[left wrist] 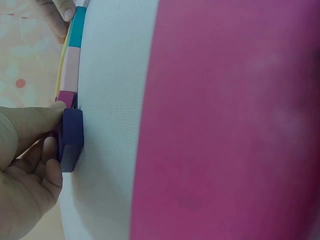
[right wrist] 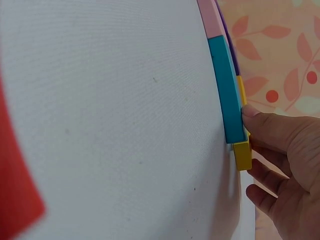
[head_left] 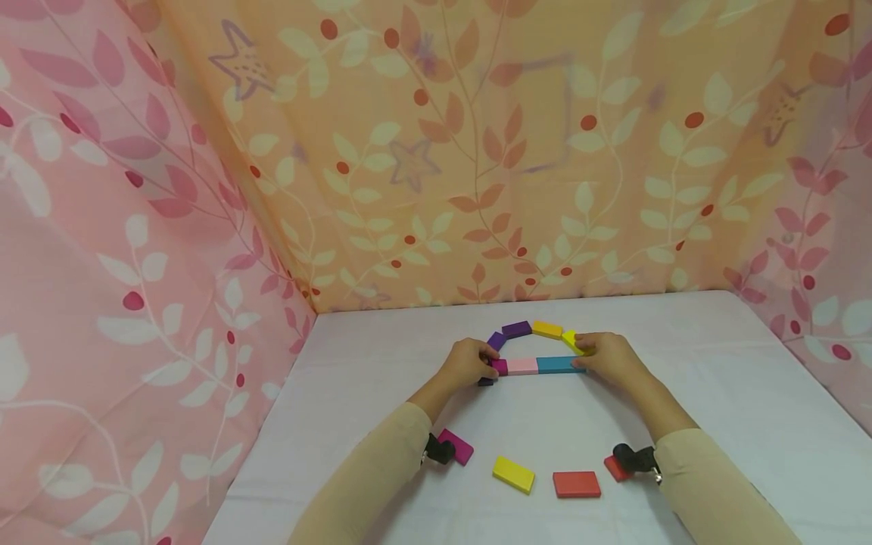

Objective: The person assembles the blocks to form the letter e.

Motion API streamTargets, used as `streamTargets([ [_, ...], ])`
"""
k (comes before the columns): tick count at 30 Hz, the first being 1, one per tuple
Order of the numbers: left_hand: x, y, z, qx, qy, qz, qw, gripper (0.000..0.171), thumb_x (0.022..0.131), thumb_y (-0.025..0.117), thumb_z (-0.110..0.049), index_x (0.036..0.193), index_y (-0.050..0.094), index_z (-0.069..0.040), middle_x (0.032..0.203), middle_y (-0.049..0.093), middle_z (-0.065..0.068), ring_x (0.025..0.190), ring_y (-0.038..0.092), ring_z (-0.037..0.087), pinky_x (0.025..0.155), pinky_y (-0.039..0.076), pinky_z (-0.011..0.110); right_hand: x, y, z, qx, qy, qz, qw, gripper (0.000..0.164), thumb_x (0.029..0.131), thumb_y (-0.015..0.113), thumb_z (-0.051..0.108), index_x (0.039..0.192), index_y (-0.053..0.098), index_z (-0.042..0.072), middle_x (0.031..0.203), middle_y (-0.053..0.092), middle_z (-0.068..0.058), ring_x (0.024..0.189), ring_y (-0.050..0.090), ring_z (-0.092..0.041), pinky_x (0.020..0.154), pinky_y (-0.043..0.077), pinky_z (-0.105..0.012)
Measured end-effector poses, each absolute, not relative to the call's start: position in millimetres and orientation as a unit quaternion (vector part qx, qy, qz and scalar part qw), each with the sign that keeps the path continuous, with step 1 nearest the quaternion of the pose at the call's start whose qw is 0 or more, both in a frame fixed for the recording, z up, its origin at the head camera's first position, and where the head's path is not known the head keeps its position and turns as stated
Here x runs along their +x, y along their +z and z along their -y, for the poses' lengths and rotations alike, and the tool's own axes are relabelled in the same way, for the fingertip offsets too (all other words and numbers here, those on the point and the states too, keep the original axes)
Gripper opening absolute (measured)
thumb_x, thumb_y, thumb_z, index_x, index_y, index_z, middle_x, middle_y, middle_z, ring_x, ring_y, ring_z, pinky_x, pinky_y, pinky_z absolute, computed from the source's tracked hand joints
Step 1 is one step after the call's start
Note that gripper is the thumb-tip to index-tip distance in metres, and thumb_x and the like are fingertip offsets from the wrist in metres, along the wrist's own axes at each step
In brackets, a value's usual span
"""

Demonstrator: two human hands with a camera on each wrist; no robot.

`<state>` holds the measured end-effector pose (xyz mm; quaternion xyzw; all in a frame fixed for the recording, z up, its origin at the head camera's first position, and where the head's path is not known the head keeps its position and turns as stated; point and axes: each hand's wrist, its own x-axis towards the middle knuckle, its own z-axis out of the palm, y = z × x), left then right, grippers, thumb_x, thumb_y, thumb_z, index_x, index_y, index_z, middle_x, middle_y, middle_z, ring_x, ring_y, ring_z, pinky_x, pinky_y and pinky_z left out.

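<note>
A straight row of a magenta block point(head_left: 500, 367), a pink block point(head_left: 522, 367) and a blue block point(head_left: 560, 365) lies on the table. My left hand point(head_left: 468, 363) pinches the magenta block at the row's left end, beside a dark purple block point(left wrist: 73, 135). At the other end my right hand point(head_left: 613, 359) holds the blue block, its thumb against the edge, while its fingers curl behind a yellow block point(right wrist: 243, 155). Behind the row, a purple block point(head_left: 496, 341), a dark purple block point(head_left: 516, 329), an orange-yellow block point(head_left: 547, 329) and a yellow block point(head_left: 571, 340) form an arc.
Nearer me on the white table point(head_left: 381, 356) lie a magenta block point(head_left: 460, 448), a yellow block point(head_left: 514, 474), a red block point(head_left: 577, 484) and another red block point(head_left: 616, 468) partly behind the right wrist's camera. Patterned cloth point(head_left: 477, 151) hangs around the table.
</note>
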<state>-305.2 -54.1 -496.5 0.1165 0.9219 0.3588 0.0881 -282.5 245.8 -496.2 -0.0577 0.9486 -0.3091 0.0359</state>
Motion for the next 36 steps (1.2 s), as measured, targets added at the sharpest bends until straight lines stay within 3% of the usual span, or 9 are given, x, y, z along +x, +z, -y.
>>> streamTargets([
  [20, -305.8, -497.1, 58.9, 0.128, 0.391, -0.906, 0.098, 0.032, 0.082, 0.087, -0.011, 0.112, 0.077, -0.011, 0.094, 0.067, 0.0, 0.088, 0.057, 0.013, 0.074, 0.051, 0.022, -281.9, -495.5, -245.9, -0.056, -0.313, -0.947, 0.038, 0.055, 0.092, 0.078, 0.028, 0.133, 0.064, -0.007, 0.145, 0.056, -0.023, 0.14, 0.042, -0.05, 0.113, 0.031, -0.066],
  [28, -309.4, -491.7, 73.1, 0.146, 0.406, -0.9, 0.067, 0.034, 0.081, 0.085, -0.002, 0.113, 0.074, -0.005, 0.105, 0.073, 0.008, 0.093, 0.061, 0.016, 0.082, 0.052, 0.025, -283.1, -496.5, -245.6, -0.057, -0.309, -0.948, 0.04, 0.056, 0.092, 0.079, 0.028, 0.133, 0.063, -0.006, 0.145, 0.057, -0.023, 0.139, 0.043, -0.049, 0.114, 0.032, -0.065],
  [36, -310.7, -491.9, 75.8, 0.145, 0.385, -0.908, 0.071, 0.032, 0.082, 0.084, -0.002, 0.112, 0.075, -0.006, 0.105, 0.073, 0.007, 0.093, 0.061, 0.015, 0.086, 0.053, 0.027, -284.4, -497.3, -247.1, -0.05, -0.305, -0.95, 0.041, 0.056, 0.091, 0.079, 0.027, 0.134, 0.063, -0.005, 0.145, 0.057, -0.023, 0.14, 0.042, -0.049, 0.114, 0.031, -0.065],
])
